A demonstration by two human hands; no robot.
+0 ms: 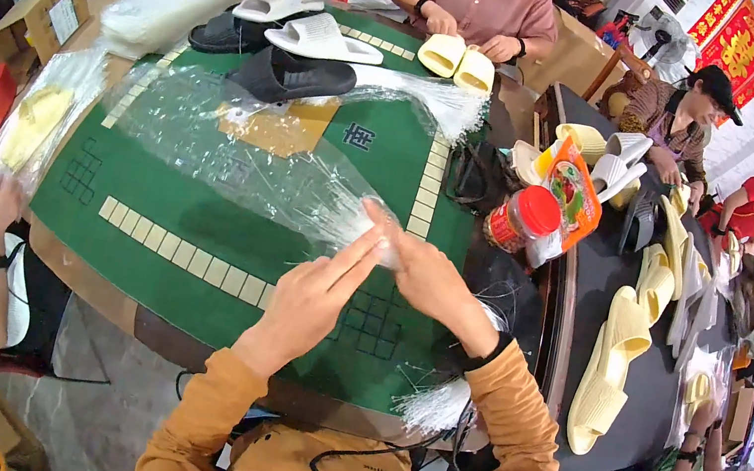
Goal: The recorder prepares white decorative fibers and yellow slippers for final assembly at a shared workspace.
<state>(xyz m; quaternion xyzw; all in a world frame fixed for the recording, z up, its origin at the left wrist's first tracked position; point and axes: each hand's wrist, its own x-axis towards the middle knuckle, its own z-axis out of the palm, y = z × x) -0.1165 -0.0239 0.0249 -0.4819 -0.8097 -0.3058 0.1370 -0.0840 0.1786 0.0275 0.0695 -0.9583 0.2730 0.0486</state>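
A long clear plastic bag [239,161] stretches over the green table mat [70,202], its crinkled end gathered toward me. My left hand [300,298] pinches that end, index and middle fingers pressed together. From the right, my right hand [430,280] is closed on the same gathered plastic, and the fingertips of both meet there. Exactly how the plastic lies between the fingers is hidden. Beyond the bag rest a black slipper [293,80] and a white slipper [326,38]. A bundle of thin white plastic ties [433,404] lies by my right forearm.
Another white tie bundle [455,108] lies at the far right. A red-lidded jar [523,218] and an orange packet [572,189] stand right of the mat. Yellow slippers [612,363] line the dark neighbouring table. Co-workers sit around; one across handles yellow slippers [458,61].
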